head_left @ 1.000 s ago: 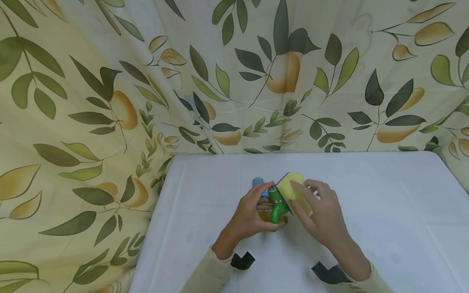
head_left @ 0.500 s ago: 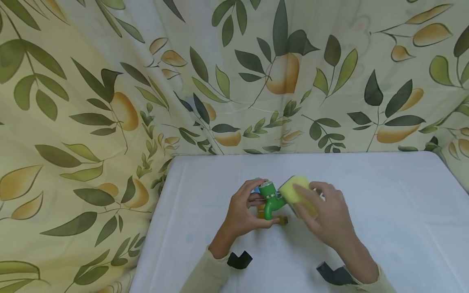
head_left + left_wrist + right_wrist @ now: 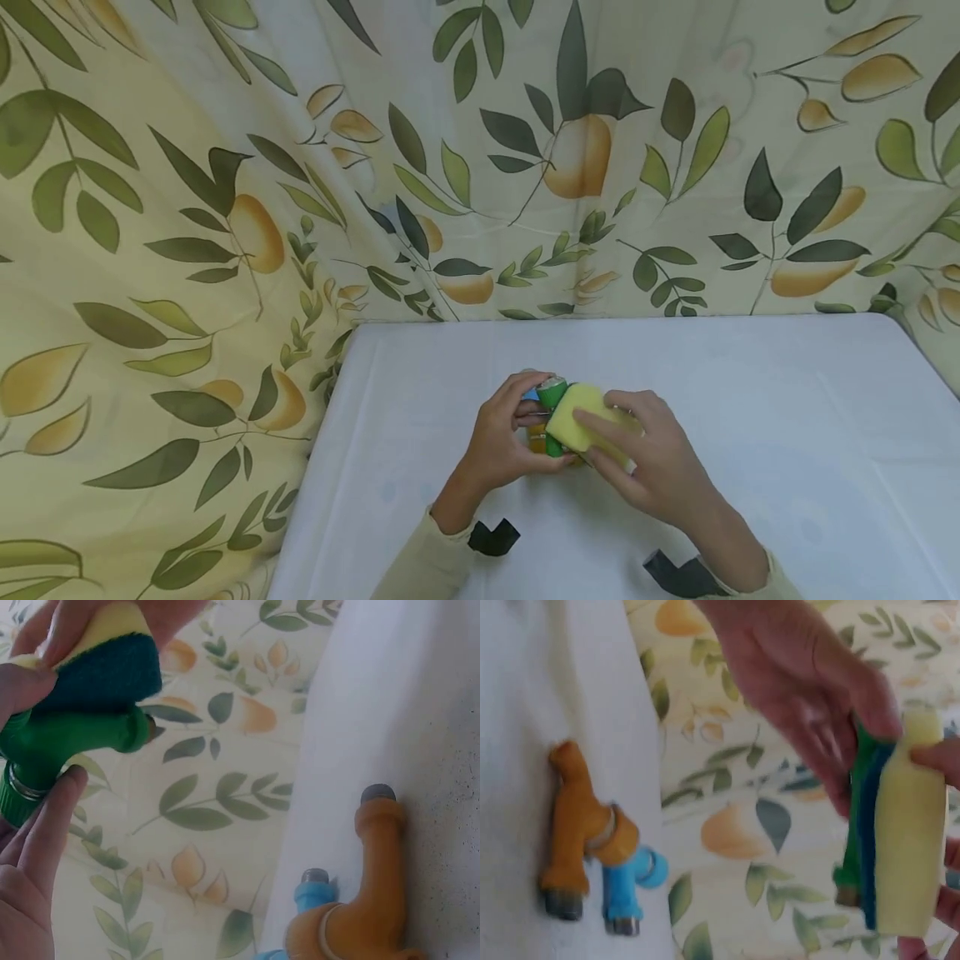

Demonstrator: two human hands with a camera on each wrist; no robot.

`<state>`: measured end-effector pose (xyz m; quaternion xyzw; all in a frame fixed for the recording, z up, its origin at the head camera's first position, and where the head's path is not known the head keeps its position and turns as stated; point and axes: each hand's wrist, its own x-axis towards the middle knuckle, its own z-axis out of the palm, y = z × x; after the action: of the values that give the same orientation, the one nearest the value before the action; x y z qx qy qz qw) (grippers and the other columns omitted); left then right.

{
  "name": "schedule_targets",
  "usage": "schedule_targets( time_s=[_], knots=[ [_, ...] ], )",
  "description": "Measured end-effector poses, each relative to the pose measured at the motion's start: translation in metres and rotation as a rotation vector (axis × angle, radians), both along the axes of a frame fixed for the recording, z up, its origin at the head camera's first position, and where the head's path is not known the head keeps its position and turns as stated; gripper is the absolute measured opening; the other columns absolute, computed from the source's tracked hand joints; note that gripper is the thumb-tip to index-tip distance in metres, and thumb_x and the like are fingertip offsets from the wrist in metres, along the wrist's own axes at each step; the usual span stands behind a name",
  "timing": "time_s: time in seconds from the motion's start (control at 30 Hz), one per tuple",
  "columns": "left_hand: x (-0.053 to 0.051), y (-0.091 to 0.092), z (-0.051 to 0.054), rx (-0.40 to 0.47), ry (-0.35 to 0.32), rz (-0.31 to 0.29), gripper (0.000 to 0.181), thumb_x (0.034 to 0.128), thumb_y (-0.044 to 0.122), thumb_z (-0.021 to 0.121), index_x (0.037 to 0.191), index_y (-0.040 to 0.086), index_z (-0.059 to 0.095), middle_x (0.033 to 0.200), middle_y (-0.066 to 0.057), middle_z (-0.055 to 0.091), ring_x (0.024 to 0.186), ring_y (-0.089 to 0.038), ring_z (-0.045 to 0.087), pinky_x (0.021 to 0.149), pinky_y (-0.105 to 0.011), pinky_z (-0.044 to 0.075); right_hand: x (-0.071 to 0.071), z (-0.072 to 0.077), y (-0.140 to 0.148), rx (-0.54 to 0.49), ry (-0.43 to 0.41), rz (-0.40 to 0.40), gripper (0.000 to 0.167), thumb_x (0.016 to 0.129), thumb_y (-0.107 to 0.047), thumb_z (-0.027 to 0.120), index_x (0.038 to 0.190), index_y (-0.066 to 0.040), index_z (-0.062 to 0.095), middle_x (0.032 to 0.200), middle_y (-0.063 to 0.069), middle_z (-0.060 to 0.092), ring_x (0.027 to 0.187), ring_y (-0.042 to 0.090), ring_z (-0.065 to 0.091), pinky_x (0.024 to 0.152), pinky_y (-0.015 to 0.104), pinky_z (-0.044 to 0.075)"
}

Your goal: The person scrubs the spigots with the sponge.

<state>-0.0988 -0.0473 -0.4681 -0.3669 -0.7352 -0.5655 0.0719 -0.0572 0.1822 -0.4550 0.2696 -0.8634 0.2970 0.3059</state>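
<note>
A green plastic tap (image 3: 551,390) is gripped by my left hand (image 3: 495,442), held above the white table with the thumb low and the fingers around its far side. My right hand (image 3: 660,458) holds a yellow sponge (image 3: 564,427), which covers much of the tap in the head view. In the left wrist view the sponge's dark green scouring side (image 3: 112,675) lies against the tap's body (image 3: 75,739). The right wrist view shows the sponge (image 3: 907,840) edge-on, its scouring layer facing the tap.
An orange tap (image 3: 382,877) and a blue tap (image 3: 315,891) lie side by side on the white table (image 3: 420,367), behind and below the left hand. A leaf-and-fruit patterned curtain (image 3: 525,250) hangs beyond the table's far edge and along the left.
The sponge has swept left and down across the front of the green tap, now hiding its spout side. The green tap shifted left, then slightly back right, in my left hand.
</note>
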Motion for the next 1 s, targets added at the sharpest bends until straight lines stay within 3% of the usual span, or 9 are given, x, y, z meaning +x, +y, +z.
schedule_targets(
  time_s=[0.13, 0.3, 0.43, 0.53, 0.7, 0.77, 0.87, 1.0],
  knots=[
    [-0.0008, -0.0008, 0.0006, -0.031, 0.016, -0.006, 0.095, 0.0663, 0.006, 0.095, 0.146, 0.006, 0.044, 0.137, -0.013, 0.053, 0.111, -0.020, 0.071, 0.089, -0.024, 0.060, -0.0034, 0.0016, -0.0008, 0.011, 0.013, 0.013, 0.048, 0.104, -0.055, 0.047, 0.125, -0.020, 0.073, 0.116, 0.011, 0.064, 0.099, 0.024, 0.054, 0.080, 0.036, 0.043],
    [0.0002, -0.0041, -0.0018, -0.095, 0.014, -0.015, 0.097, 0.0657, 0.011, 0.097, 0.148, 0.008, 0.046, 0.136, -0.011, 0.054, 0.113, -0.018, 0.068, 0.089, -0.020, 0.059, -0.0039, 0.0024, -0.0008, 0.028, 0.040, 0.127, 0.041, 0.104, -0.053, 0.051, 0.122, -0.024, 0.074, 0.116, 0.009, 0.065, 0.099, 0.022, 0.055, 0.084, 0.037, 0.041],
    [-0.0003, -0.0061, -0.0029, -0.105, -0.016, -0.071, 0.100, 0.0653, 0.009, 0.097, 0.150, 0.005, 0.044, 0.138, -0.012, 0.050, 0.113, -0.017, 0.068, 0.092, -0.022, 0.058, -0.0034, 0.0022, -0.0004, 0.036, 0.039, 0.128, 0.039, 0.104, -0.051, 0.050, 0.123, -0.027, 0.074, 0.117, 0.009, 0.064, 0.102, 0.023, 0.055, 0.085, 0.039, 0.039],
    [-0.0013, -0.0068, -0.0030, -0.110, -0.043, -0.117, 0.100, 0.0662, 0.007, 0.096, 0.151, 0.004, 0.043, 0.140, -0.012, 0.046, 0.117, -0.018, 0.065, 0.095, -0.023, 0.057, -0.0010, 0.0015, -0.0003, 0.047, 0.047, 0.174, 0.037, 0.105, -0.050, 0.051, 0.122, -0.028, 0.075, 0.116, 0.009, 0.065, 0.102, 0.024, 0.056, 0.084, 0.042, 0.039],
    [-0.0030, -0.0059, -0.0040, -0.079, -0.105, -0.168, 0.100, 0.0692, 0.005, 0.094, 0.153, 0.006, 0.039, 0.142, -0.013, 0.039, 0.125, -0.018, 0.061, 0.103, -0.027, 0.054, -0.0002, 0.0032, -0.0006, 0.047, 0.001, 0.100, 0.041, 0.105, -0.053, 0.048, 0.122, -0.027, 0.074, 0.116, 0.007, 0.063, 0.103, 0.022, 0.053, 0.084, 0.043, 0.039],
    [-0.0033, -0.0058, -0.0045, -0.061, -0.115, -0.182, 0.102, 0.0684, 0.003, 0.094, 0.153, 0.005, 0.038, 0.142, -0.014, 0.038, 0.127, -0.020, 0.059, 0.105, -0.029, 0.053, 0.0005, 0.0031, -0.0011, 0.039, -0.005, 0.119, 0.041, 0.104, -0.053, 0.049, 0.123, -0.026, 0.074, 0.115, 0.006, 0.063, 0.102, 0.021, 0.052, 0.084, 0.040, 0.039],
    [-0.0035, -0.0061, -0.0043, -0.061, -0.119, -0.177, 0.106, 0.0659, 0.003, 0.096, 0.155, 0.007, 0.037, 0.141, -0.013, 0.037, 0.130, -0.021, 0.056, 0.108, -0.030, 0.051, 0.0004, 0.0032, -0.0021, 0.033, 0.004, 0.149, 0.041, 0.104, -0.053, 0.050, 0.122, -0.025, 0.075, 0.114, 0.007, 0.063, 0.100, 0.021, 0.053, 0.084, 0.039, 0.038],
    [-0.0042, -0.0058, -0.0028, -0.079, -0.120, -0.156, 0.114, 0.0622, 0.005, 0.098, 0.157, 0.008, 0.034, 0.141, -0.013, 0.037, 0.131, -0.019, 0.054, 0.109, -0.028, 0.050, -0.0003, 0.0053, -0.0025, 0.037, -0.024, 0.092, 0.044, 0.104, -0.055, 0.048, 0.123, -0.025, 0.073, 0.115, 0.007, 0.063, 0.101, 0.021, 0.053, 0.084, 0.040, 0.039]
  ],
)
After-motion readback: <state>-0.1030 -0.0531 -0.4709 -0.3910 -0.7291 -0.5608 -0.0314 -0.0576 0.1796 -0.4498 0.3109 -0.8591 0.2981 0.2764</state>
